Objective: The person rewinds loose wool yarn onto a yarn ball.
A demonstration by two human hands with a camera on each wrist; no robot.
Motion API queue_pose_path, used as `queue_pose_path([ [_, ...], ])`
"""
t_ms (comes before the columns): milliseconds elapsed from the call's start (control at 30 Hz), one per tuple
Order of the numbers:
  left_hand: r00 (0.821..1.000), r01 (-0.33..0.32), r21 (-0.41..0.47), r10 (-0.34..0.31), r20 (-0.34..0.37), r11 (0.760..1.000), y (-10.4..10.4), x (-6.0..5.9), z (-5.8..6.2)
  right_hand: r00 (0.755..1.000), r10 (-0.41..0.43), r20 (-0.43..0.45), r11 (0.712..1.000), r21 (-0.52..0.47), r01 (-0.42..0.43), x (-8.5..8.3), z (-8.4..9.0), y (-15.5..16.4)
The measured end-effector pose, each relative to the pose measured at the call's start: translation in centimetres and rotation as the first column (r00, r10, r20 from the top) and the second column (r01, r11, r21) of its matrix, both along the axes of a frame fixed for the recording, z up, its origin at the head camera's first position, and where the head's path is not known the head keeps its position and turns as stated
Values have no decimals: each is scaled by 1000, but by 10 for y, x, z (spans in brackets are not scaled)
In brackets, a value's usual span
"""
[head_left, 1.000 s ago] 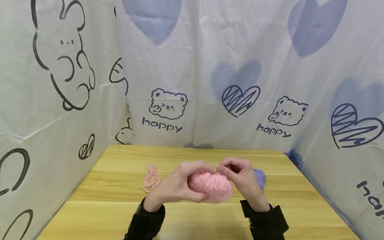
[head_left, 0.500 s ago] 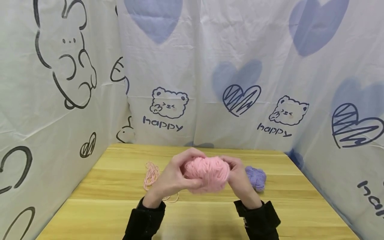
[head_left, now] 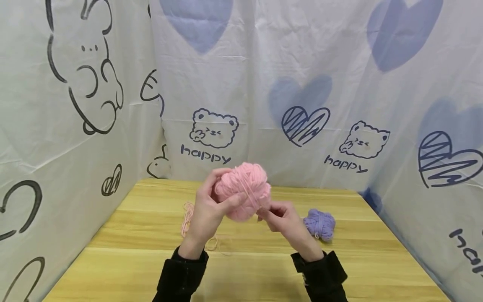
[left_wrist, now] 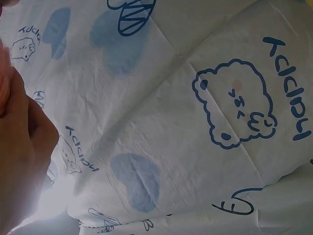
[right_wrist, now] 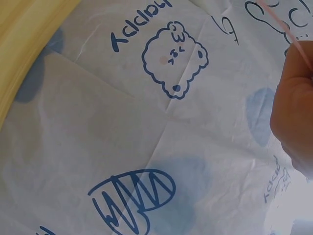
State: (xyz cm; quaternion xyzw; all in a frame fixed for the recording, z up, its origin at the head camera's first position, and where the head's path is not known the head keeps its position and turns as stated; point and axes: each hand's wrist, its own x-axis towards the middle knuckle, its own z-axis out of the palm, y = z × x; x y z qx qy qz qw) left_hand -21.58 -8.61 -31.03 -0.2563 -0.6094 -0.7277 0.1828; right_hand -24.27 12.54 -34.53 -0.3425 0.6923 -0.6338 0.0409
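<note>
The left hand (head_left: 206, 214) grips the pink yarn ball (head_left: 243, 191), fingers and thumb curled round its left side, and holds it raised above the wooden table (head_left: 151, 268). The right hand (head_left: 281, 218) sits just under the ball's lower right, fingertips pinched together on a pink strand (right_wrist: 288, 34) that runs up to the ball; the right wrist view shows that thread leaving the fingers. One pink ball is in view. One smaller purple yarn ball (head_left: 320, 223) lies on the table, just right of the right hand. One loose bundle of pink yarn (head_left: 187, 218) lies on the table, left of and below the pink ball. A printed curtain (head_left: 241, 84) stands behind the table.
</note>
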Motion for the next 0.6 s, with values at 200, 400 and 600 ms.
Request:
queue_pose_path([
  [200, 999, -37, 25, 37, 4, 999, 2, -1, 2, 1000, -13, -7, 1000, 28, 13, 0, 1, 1],
  [400, 998, -67, 32, 67, 17, 997, 3, -1, 2, 1000, -18, -13, 998, 54, 18, -1, 1, 2],
  [600, 994, -110, 7, 110, 7, 994, 4, -2, 1, 999, -39, -30, 994, 99, 42, 3, 5, 4],
])
